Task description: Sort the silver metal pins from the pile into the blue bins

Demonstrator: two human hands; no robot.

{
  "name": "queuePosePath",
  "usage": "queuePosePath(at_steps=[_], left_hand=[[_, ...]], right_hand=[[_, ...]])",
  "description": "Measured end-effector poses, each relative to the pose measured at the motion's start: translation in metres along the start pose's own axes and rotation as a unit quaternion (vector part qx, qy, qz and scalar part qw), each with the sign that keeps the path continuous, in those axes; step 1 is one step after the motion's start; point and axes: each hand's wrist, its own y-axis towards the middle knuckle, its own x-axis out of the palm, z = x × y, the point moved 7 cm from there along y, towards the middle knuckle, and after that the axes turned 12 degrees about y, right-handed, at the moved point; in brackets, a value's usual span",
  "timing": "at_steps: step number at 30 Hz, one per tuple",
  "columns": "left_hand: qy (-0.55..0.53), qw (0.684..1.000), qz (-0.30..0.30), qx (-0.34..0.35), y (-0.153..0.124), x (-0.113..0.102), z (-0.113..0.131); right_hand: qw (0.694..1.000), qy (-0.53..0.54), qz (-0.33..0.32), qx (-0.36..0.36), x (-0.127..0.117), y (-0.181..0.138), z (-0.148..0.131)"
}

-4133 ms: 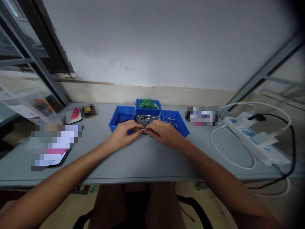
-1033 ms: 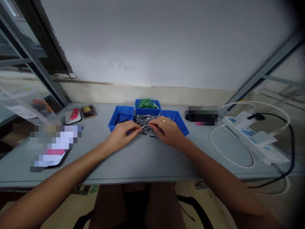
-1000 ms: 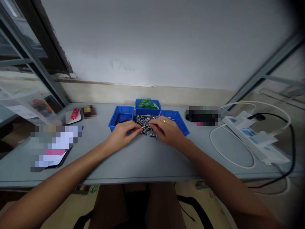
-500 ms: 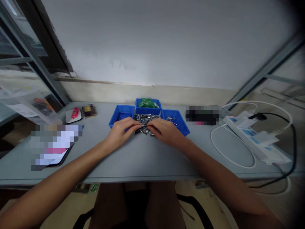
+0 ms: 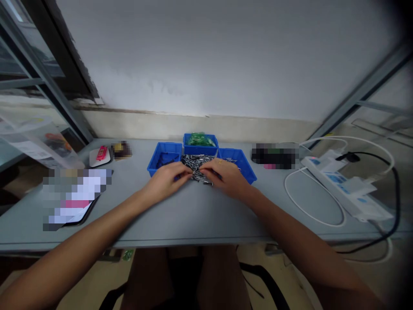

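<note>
A loose pile of thin metal and black rod-like pieces [image 5: 197, 162] lies on the grey table between my hands. My left hand [image 5: 167, 177] is closed in a pinch at the pile's left side; what its fingertips hold is too small to make out. From the right, my right hand [image 5: 227, 175] pinches over the pile too, its fingertips hiding whatever is in them. The left blue tray [image 5: 155, 156] contains dark slim pieces. Slender silvery pieces show in the right blue tray [image 5: 247, 168], partly behind my right hand. Behind the pile, a third blue tray [image 5: 201, 149] holds green pieces [image 5: 200, 139].
A white power strip [image 5: 350, 189] with plugs and looping cables occupies the right side. At left are a blurred phone [image 5: 84, 202], a pink item [image 5: 102, 153] on a white pad and a clear plastic container [image 5: 41, 140]. A blurred dark object [image 5: 274, 156] sits back right.
My left hand has shifted slightly down, uncovering more dark pieces in the left tray. The right hand has moved a little, its fingers still pinched near the pile. The trays have stayed put.
</note>
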Motion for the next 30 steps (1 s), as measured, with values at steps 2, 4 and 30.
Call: queuePosePath(at_steps=[2, 4, 30], left_hand=[[-0.007, 0.998, -0.047, 0.027, -0.002, 0.010, 0.005], [-0.016, 0.996, -0.073, 0.047, -0.004, 0.016, 0.007], [0.054, 0.997, 0.040, 0.036, -0.002, -0.002, 0.002]], right_hand=[[0.999, 0.014, -0.029, -0.025, 0.007, -0.001, -0.007], [0.998, 0.021, -0.050, -0.032, 0.013, -0.002, -0.009], [1.000, -0.026, 0.000, -0.004, -0.004, 0.000, -0.003]])
